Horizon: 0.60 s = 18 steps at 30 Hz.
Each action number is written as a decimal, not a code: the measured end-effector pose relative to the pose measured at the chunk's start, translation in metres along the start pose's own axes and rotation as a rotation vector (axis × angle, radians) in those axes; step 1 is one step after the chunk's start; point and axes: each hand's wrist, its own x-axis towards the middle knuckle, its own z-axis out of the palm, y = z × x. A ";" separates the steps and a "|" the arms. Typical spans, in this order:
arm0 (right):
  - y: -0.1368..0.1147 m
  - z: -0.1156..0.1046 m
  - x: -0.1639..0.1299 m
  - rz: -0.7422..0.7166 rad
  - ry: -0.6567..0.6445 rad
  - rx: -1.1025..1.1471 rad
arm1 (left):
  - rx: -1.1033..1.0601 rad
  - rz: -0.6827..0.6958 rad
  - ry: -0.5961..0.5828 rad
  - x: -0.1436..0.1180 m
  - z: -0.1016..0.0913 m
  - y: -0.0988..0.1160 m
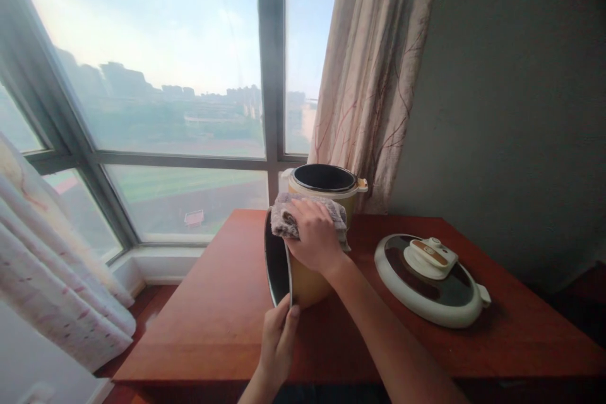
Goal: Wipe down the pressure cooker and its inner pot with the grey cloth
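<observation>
A yellowish inner pot with a dark inside (pixel 310 284) is tilted on its side above the table, its mouth turned to the left. My left hand (pixel 278 334) pinches the near lower part of its rim between thumb and fingers. On the pot's upper side, my right hand (pixel 312 230) presses a folded grey cloth (pixel 284 211), fingers wrapped over it. Just behind stands the cooker body (pixel 324 180), open at the top with a dark interior and side handles. Its lower part is hidden by the cloth and my hand.
A round cream lid (pixel 428 287) with a dark centre and a knob lies on the right of the reddish wooden table (pixel 203 322). Behind are a large window (pixel 180 76) and a curtain (pixel 369 76). Another curtain (pixel 57 278) hangs at the left.
</observation>
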 end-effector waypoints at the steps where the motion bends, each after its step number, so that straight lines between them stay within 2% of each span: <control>1: 0.001 0.000 -0.009 -0.015 0.016 0.018 | -0.004 -0.016 -0.006 -0.001 0.000 0.002; 4: 0.003 0.000 -0.037 -0.086 0.063 0.066 | -0.083 -0.065 -0.050 -0.001 0.001 0.014; 8: 0.008 0.006 -0.082 -0.223 0.120 0.097 | -0.269 -0.184 -0.069 0.013 -0.002 0.041; 11: 0.014 0.019 -0.117 -0.277 0.142 0.101 | -0.373 -0.293 -0.058 0.025 -0.008 0.058; 14: 0.018 0.038 -0.150 -0.311 0.145 0.054 | -0.447 -0.382 -0.076 0.035 -0.014 0.066; 18: 0.019 0.056 -0.171 -0.338 0.172 -0.058 | -0.429 -0.426 -0.062 0.039 -0.016 0.070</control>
